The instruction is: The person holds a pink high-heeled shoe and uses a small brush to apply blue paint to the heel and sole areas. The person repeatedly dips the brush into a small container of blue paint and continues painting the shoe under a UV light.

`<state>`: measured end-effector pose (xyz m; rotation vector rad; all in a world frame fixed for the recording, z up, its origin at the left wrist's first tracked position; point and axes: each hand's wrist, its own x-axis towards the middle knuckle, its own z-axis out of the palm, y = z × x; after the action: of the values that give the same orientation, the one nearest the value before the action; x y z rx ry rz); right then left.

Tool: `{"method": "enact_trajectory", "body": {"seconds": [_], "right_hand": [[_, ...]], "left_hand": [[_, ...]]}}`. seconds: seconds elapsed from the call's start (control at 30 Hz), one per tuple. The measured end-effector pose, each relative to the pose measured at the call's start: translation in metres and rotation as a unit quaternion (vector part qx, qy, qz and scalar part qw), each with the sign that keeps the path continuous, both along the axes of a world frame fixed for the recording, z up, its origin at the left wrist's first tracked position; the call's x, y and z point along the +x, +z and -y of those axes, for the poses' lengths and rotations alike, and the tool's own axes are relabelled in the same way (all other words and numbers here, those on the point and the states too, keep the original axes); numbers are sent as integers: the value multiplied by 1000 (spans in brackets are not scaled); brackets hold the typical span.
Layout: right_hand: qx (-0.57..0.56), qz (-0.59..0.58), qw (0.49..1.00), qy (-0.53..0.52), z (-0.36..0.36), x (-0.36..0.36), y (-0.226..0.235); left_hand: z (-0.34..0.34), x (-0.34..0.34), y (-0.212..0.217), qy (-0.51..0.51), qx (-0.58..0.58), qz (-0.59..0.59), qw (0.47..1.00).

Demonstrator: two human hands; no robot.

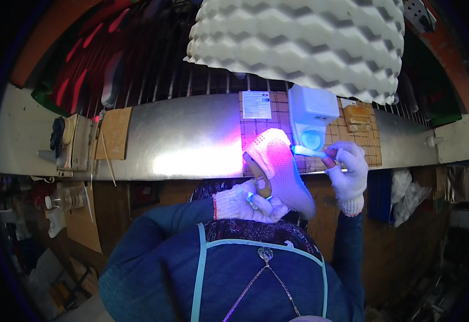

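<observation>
My left hand (248, 203), in a white knit glove, is closed around the collar end of a pale knit shoe upper (287, 180) with a brown last (262, 184) inside it. The shoe stands tilted at the bench's front edge, lit pink and blue. My right hand (351, 174), in a white glove with bare fingertips, pinches a slim white brush (310, 152). The brush's tip points left and reaches the shoe's side edge; whether it touches cannot be made out. Just behind the brush is a white dispenser (312, 104) with a round cup at its front.
A metal bench (186, 129) runs across in front of me. Corrugated white foam (293, 43) overhangs the rack behind it, where red and grey shoes (76, 91) lie. A yellowish block (357, 118) sits right of the dispenser. Cardboard (114, 134) and a thin stick lie at left.
</observation>
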<state>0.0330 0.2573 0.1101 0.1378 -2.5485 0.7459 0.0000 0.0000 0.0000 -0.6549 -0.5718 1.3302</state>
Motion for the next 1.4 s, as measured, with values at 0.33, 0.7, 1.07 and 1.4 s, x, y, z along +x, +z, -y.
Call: {"method": "enact_trajectory", "body": {"seconds": [0.33, 0.7, 1.07, 1.4], "right_hand": [[163, -64, 983, 56, 12, -22, 54], [-21, 4, 998, 52, -8, -7, 30], [-129, -75, 988, 38, 53, 18, 27], [12, -241, 970, -19, 60, -89, 23]], "left_hand": [[0, -3, 2, -17, -36, -97, 994], [12, -12, 44, 19, -119, -169, 978], [14, -88, 65, 254, -83, -402, 876], [10, -112, 47, 349, -260, -629, 644]]}}
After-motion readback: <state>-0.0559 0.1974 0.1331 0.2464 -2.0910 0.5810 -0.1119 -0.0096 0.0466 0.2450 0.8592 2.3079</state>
